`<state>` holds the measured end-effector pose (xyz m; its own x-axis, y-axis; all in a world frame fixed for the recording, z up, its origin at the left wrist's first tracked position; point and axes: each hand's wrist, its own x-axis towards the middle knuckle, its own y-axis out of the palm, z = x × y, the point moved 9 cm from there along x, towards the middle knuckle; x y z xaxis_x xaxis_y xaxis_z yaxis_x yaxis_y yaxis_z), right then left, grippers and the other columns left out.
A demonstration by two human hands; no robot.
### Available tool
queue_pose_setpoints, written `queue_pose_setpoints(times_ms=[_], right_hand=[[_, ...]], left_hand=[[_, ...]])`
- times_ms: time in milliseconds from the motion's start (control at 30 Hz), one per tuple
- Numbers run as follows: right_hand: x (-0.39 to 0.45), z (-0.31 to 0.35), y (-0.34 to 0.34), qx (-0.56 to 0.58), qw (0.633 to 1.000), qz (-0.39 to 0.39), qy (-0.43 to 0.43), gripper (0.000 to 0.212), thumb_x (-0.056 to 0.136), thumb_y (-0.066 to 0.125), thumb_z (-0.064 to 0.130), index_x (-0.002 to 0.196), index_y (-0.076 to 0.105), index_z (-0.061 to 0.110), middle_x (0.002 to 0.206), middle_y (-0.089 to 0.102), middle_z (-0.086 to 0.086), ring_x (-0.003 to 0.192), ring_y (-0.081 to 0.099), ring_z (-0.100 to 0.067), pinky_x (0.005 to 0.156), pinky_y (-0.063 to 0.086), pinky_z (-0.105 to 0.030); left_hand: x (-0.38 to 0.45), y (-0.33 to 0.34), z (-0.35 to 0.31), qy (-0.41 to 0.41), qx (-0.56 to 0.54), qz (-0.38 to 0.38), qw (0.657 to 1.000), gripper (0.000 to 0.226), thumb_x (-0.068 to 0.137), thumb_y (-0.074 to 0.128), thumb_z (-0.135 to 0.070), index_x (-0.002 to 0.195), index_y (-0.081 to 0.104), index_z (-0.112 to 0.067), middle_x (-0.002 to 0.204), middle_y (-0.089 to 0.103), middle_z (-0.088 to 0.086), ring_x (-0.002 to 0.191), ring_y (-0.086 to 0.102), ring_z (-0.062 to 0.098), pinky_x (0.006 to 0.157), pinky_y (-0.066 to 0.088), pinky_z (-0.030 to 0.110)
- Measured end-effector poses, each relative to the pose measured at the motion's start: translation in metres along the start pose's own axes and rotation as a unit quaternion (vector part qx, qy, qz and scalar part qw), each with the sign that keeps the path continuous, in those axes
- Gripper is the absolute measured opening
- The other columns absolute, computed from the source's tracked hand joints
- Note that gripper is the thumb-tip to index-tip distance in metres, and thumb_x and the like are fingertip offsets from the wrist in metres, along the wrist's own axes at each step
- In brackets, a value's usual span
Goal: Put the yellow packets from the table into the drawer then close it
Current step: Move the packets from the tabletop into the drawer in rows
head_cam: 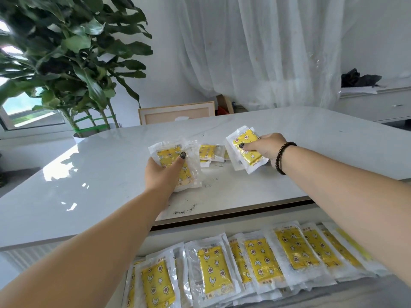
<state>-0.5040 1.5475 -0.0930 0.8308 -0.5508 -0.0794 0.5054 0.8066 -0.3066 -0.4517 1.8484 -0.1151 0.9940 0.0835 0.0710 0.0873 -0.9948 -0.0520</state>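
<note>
Mid-gather on the white marble table [89,174]: my left hand [163,174] and right hand [268,148] each grip a stack of yellow star-printed clear-wrapped packets [172,160], few loose ones between; next, carry them to the open drawer [222,232] below the table's near edge.

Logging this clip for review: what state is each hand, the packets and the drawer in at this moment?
Left hand: grips a stack of packets on the table.
Right hand: grips another stack of packets, thumb on top.
Loose packets: lying on the table between the hands.
Drawer: open, with rows of packets already inside.
</note>
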Motion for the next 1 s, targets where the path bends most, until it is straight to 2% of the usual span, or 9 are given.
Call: queue_pose_setpoints(times_ms=[133,233,300,367,467,667,733,867,1000], right_hand=[[-0.04,0.026,0.002,0.056,0.998,0.011,-0.026,0.02,0.069,0.082,0.019,0.079,0.067,0.012,0.096,0.073,-0.011,0.083,0.07,-0.024,0.081,0.056,-0.036],[-0.083,0.049,0.012,0.079,0.994,0.026,-0.067,0.019,0.071,0.081,0.022,0.081,0.071,0.009,0.096,0.074,-0.013,0.077,0.066,-0.023,0.068,0.052,-0.031],[-0.116,0.062,0.021,0.086,0.991,0.048,-0.089,0.018,0.075,0.078,0.021,0.086,0.072,0.007,0.095,0.074,-0.013,0.073,0.064,-0.021,0.061,0.047,-0.025],[-0.148,0.07,0.029,0.088,0.988,0.071,-0.108,0.018,0.079,0.074,0.018,0.09,0.07,0.006,0.096,0.074,-0.012,0.075,0.065,-0.021,0.058,0.047,-0.023],[-0.189,0.073,0.038,0.072,0.984,0.1,-0.13,0.015,0.082,0.07,0.017,0.095,0.067,0.012,0.098,0.072,-0.009,0.082,0.067,-0.022,0.065,0.052,-0.03],[-0.231,0.064,0.04,0.013,0.986,0.089,-0.142,0.041,0.083,0.067,0.019,0.12,0.054,0.01,0.103,0.068,-0.005,0.089,0.067,-0.018,0.072,0.058,-0.03],[-0.241,0.06,0.039,-0.004,0.985,0.087,-0.148,0.052,0.082,0.068,0.023,0.129,0.049,0.011,0.108,0.066,-0.003,0.09,0.067,-0.017,0.071,0.057,-0.028],[-0.253,0.048,0.038,-0.038,0.986,0.089,-0.134,0.064,0.08,0.069,0.031,0.134,0.042,0.011,0.126,0.056,-0.004,0.11,0.057,-0.021,0.094,0.05,-0.038],[-0.258,0.048,0.029,-0.085,0.984,0.076,-0.14,0.057,0.089,0.061,0.032,0.135,0.036,0.008,0.108,0.054,-0.003,0.089,0.056,-0.015,0.072,0.052,-0.027]], left_hand=[[-0.016,-0.01,-0.033,-0.001,0.048,0.001,0.999,0.103,0.077,0.08,-0.033,0.152,0.011,-0.035,0.143,0.043,-0.003,0.108,0.06,0.025,0.091,0.053,0.04],[-0.044,-0.011,-0.074,0.062,0.073,0.037,0.995,0.106,0.081,0.077,-0.027,0.147,-0.001,-0.054,0.154,0.033,-0.001,0.099,0.064,0.025,0.064,0.055,0.029],[-0.065,-0.014,-0.092,0.092,0.102,0.059,0.989,0.093,0.086,0.072,-0.025,0.145,0.007,-0.057,0.146,0.04,-0.003,0.082,0.065,0.018,0.05,0.05,0.023],[-0.085,-0.021,-0.096,0.083,0.098,0.083,0.988,0.06,0.092,0.064,-0.019,0.137,0.041,-0.052,0.12,0.059,-0.007,0.068,0.062,0.015,0.046,0.048,0.019],[-0.122,-0.034,-0.093,0.039,0.093,0.12,0.988,0.033,0.093,0.054,-0.007,0.083,0.077,-0.029,0.075,0.073,-0.002,0.063,0.063,0.018,0.058,0.051,0.024],[-0.163,-0.058,-0.089,-0.024,-0.021,0.148,0.988,0.041,0.095,0.05,-0.028,0.067,0.076,-0.014,0.078,0.073,0.012,0.076,0.066,0.03,0.088,0.052,0.046],[-0.169,-0.064,-0.083,-0.014,0.04,0.158,0.987,0.039,0.094,0.054,-0.035,0.068,0.07,-0.011,0.071,0.064,0.012,0.068,0.058,0.026,0.074,0.048,0.037],[-0.173,-0.074,-0.074,0.028,0.178,0.165,0.97,0.026,0.09,0.063,-0.028,0.069,0.053,-0.015,0.059,0.039,0.005,0.052,0.034,0.017,0.053,0.025,0.026],[-0.167,-0.084,-0.087,0.082,0.235,0.149,0.957,0.032,0.094,0.059,-0.028,0.069,0.046,-0.013,0.05,0.032,-0.005,0.041,0.026,0.011,0.04,0.02,0.02]])
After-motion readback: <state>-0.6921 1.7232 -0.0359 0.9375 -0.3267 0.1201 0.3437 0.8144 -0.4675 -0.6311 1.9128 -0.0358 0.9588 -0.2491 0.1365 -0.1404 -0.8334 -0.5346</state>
